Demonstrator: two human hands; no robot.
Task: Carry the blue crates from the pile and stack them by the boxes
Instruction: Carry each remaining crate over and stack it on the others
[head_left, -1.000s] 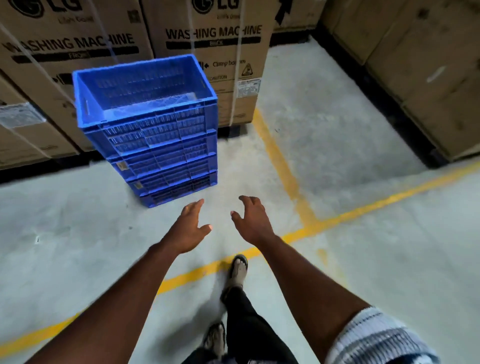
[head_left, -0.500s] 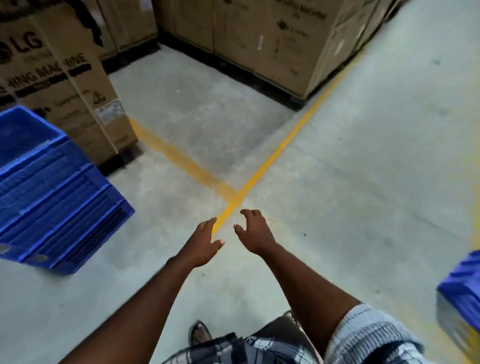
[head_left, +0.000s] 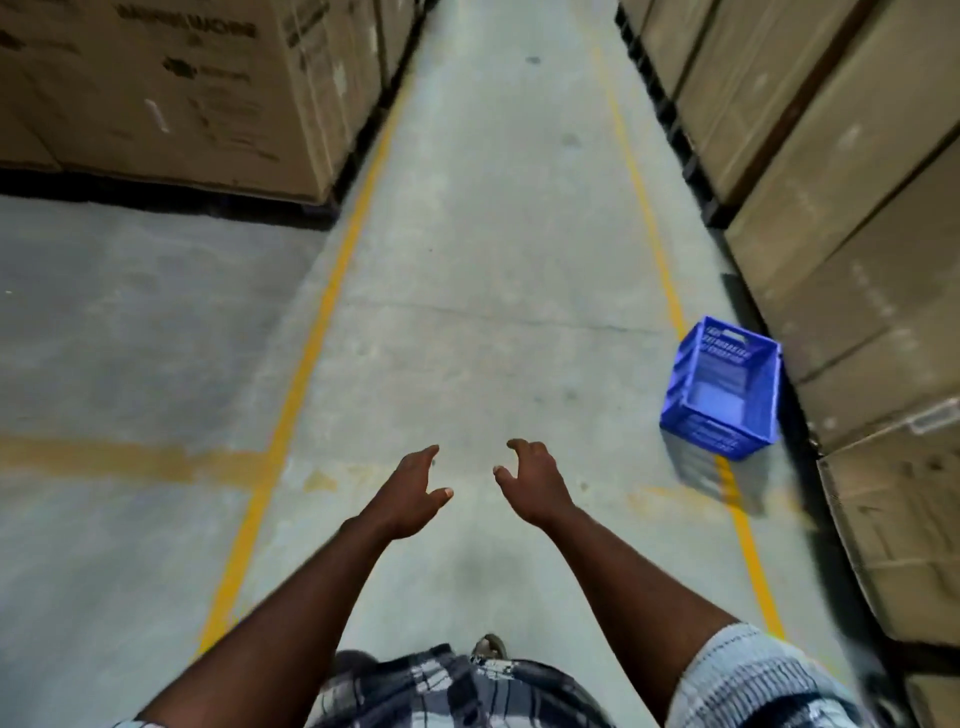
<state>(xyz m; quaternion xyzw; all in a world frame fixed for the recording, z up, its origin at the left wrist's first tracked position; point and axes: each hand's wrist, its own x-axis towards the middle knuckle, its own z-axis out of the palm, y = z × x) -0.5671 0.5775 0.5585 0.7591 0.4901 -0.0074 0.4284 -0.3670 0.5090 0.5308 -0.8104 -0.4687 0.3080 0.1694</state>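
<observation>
Sitting empty beside the cardboard boxes (head_left: 852, 270), one blue crate (head_left: 724, 387); both hands (head_left: 415, 491) unclenched, holding nothing.

Dim, even indoor light; motion blur is smearing the boxes (head_left: 841, 218) and floor (head_left: 467, 260), edges bending outward.

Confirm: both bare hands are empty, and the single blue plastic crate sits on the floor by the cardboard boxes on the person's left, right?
Not quite. In the head view the blue plastic crate sits by the cardboard boxes on the person's right. Left hand and right hand are empty.
</observation>
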